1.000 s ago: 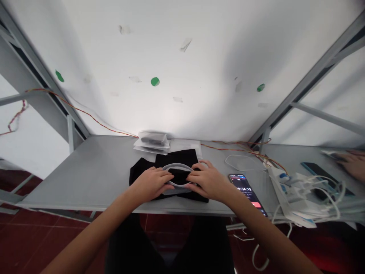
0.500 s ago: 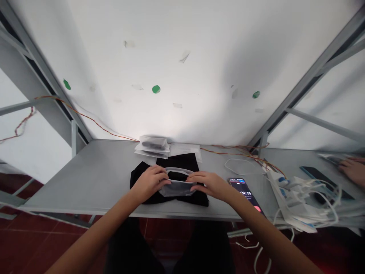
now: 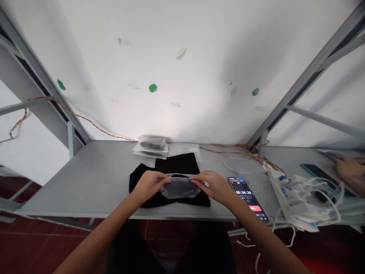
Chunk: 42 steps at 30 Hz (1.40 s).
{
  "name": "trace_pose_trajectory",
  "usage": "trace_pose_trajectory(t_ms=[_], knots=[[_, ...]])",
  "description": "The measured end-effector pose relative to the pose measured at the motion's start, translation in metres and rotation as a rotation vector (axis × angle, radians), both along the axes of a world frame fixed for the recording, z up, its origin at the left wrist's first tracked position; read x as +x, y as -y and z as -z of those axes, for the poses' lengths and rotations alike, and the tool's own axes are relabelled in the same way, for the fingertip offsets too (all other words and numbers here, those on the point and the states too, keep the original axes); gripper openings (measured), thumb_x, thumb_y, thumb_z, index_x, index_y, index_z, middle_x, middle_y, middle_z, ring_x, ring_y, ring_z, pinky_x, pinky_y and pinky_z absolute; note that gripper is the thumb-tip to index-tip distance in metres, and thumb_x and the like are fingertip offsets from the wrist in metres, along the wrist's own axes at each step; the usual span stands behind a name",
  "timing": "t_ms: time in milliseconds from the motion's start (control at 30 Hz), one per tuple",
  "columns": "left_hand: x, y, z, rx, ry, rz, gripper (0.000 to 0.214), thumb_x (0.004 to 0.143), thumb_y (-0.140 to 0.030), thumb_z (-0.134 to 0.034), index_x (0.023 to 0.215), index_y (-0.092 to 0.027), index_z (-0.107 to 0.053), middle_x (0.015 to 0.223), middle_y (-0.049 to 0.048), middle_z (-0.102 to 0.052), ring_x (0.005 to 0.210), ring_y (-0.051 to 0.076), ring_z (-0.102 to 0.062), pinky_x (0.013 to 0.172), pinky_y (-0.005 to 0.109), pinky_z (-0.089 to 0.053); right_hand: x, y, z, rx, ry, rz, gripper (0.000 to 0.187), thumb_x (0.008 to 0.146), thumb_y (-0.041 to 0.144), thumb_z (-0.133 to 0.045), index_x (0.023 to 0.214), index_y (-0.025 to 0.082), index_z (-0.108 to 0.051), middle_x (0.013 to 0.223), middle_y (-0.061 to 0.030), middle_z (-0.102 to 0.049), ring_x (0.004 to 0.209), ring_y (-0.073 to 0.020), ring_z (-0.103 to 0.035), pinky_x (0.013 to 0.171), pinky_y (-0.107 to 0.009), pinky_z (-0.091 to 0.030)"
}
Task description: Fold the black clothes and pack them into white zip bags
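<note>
A frosted clear plastic pouch (image 3: pixel 181 189) with dark contents showing through lies over black cloth (image 3: pixel 178 161) near the table's front edge. My left hand (image 3: pixel 149 184) pinches the left end of its upper edge. At the right end, my right hand (image 3: pixel 210 184) pinches the same edge between thumb and fingers. The pouch's mouth looks narrow, with a sliver of black visible along it. Behind the cloth stands a small stack of similar filled pouches (image 3: pixel 151 146), and beside them lies a flat, pale plastic pouch (image 3: pixel 185 149).
A phone (image 3: pixel 248 198) with a timer on its screen lies right of my right hand. Further right are a power strip with tangled white cables (image 3: pixel 302 201) and a dark phone (image 3: pixel 319 175). Another person's hand (image 3: pixel 352 173) is at the far right. Twisted wires (image 3: pixel 94 121) run along the wall.
The pouch's mouth was spread wide and rounded; now its edges are drawn nearly together. Both hands have shifted their pinch along the upper edge.
</note>
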<state>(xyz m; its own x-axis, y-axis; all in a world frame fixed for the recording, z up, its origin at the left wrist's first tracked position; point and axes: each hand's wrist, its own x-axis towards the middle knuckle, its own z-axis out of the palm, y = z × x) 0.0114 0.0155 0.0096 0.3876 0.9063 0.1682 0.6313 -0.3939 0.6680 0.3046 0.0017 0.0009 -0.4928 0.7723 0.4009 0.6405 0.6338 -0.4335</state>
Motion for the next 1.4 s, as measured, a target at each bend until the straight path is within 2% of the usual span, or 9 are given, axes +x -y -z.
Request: trace_pose_trajectory(t_ms=[133,200,333,433,533,767,900,1033,1400], knots=[[0.007,0.003,0.010,0.032,0.134,-0.161,0.019,0.088,-0.043,-0.069,0.086,-0.027,-0.080,0.082,-0.0016,-0.079,0.074,0.018,-0.071,0.070,0.025,-0.050,-0.004,0.001,0.002,-0.069,-0.170,0.068,0.015,0.099,0.031,-0.063,0.102,0.028,-0.078,0.091,-0.0022,-0.077,0.082,-0.0198,-0.072,0.078,-0.032,-0.056],[0.008,0.005,0.014,0.060,0.164,-0.210,0.018,0.089,-0.043,-0.070,0.095,-0.028,-0.078,0.079,-0.0033,-0.078,0.068,0.017,-0.069,0.067,0.025,-0.048,-0.004,0.001,0.005,-0.047,-0.265,0.109,0.015,0.097,0.036,-0.067,0.104,0.028,-0.078,0.099,-0.0042,-0.075,0.083,-0.0202,-0.072,0.080,-0.034,-0.057],[0.007,0.009,0.016,0.073,0.138,-0.172,0.021,0.092,-0.043,-0.066,0.105,-0.028,-0.074,0.079,-0.0042,-0.076,0.066,0.015,-0.066,0.067,0.025,-0.046,0.000,0.000,0.008,-0.074,-0.343,0.132,0.028,0.094,0.043,-0.069,0.118,0.029,-0.075,0.114,-0.0065,-0.074,0.083,-0.0203,-0.072,0.081,-0.037,-0.059],[0.006,0.011,0.015,0.110,0.104,-0.134,0.024,0.095,-0.043,-0.062,0.084,-0.026,-0.075,0.082,-0.0017,-0.077,0.077,0.017,-0.069,0.072,0.025,-0.047,0.001,-0.001,0.008,-0.117,-0.286,0.141,0.015,0.094,0.041,-0.070,0.091,0.029,-0.079,0.086,-0.0017,-0.077,0.082,-0.0223,-0.070,0.079,-0.037,-0.055],[0.005,0.011,0.018,0.092,0.153,-0.179,0.026,0.093,-0.044,-0.064,0.079,-0.025,-0.074,0.079,-0.0012,-0.076,0.075,0.017,-0.068,0.073,0.026,-0.049,0.001,-0.002,0.005,-0.098,-0.249,0.201,0.019,0.093,0.037,-0.071,0.078,0.027,-0.075,0.078,-0.0010,-0.074,0.080,-0.0228,-0.067,0.078,-0.037,-0.051],[-0.017,0.011,0.039,-0.213,0.634,-0.210,0.026,0.073,-0.039,-0.083,0.089,-0.021,-0.074,0.082,0.0027,-0.078,0.082,0.021,-0.075,0.078,0.030,-0.059,-0.029,0.002,-0.022,0.129,-0.085,0.087,0.013,0.099,0.029,-0.064,0.105,0.027,-0.076,0.107,-0.0053,-0.076,0.105,-0.0237,-0.064,0.096,-0.042,-0.045],[-0.018,0.017,0.048,-0.193,0.723,-0.246,0.023,0.074,-0.040,-0.082,0.081,-0.019,-0.075,0.078,0.0039,-0.077,0.075,0.020,-0.073,0.074,0.031,-0.060,-0.083,-0.004,-0.031,0.175,0.063,-0.034,0.022,0.099,0.042,-0.065,0.113,0.029,-0.075,0.112,-0.0038,-0.076,0.111,-0.0230,-0.062,0.102,-0.043,-0.040],[-0.013,0.022,0.051,-0.156,0.735,-0.280,0.024,0.078,-0.042,-0.076,0.083,-0.019,-0.076,0.082,0.0041,-0.076,0.073,0.019,-0.072,0.070,0.030,-0.062,-0.120,-0.011,-0.027,0.135,0.179,-0.082,0.019,0.100,0.040,-0.063,0.099,0.027,-0.077,0.103,-0.0019,-0.077,0.102,-0.0216,-0.062,0.099,-0.042,-0.038],[0.006,0.033,0.056,-0.133,0.759,-0.339,0.019,0.081,-0.039,-0.071,0.082,-0.020,-0.072,0.079,0.0014,-0.072,0.070,0.020,-0.073,0.069,0.034,-0.065,-0.125,0.007,-0.032,0.132,0.305,0.037,0.019,0.100,0.030,-0.058,0.092,0.025,-0.075,0.097,-0.0039,-0.075,0.100,-0.0252,-0.060,0.105,-0.050,-0.032]])
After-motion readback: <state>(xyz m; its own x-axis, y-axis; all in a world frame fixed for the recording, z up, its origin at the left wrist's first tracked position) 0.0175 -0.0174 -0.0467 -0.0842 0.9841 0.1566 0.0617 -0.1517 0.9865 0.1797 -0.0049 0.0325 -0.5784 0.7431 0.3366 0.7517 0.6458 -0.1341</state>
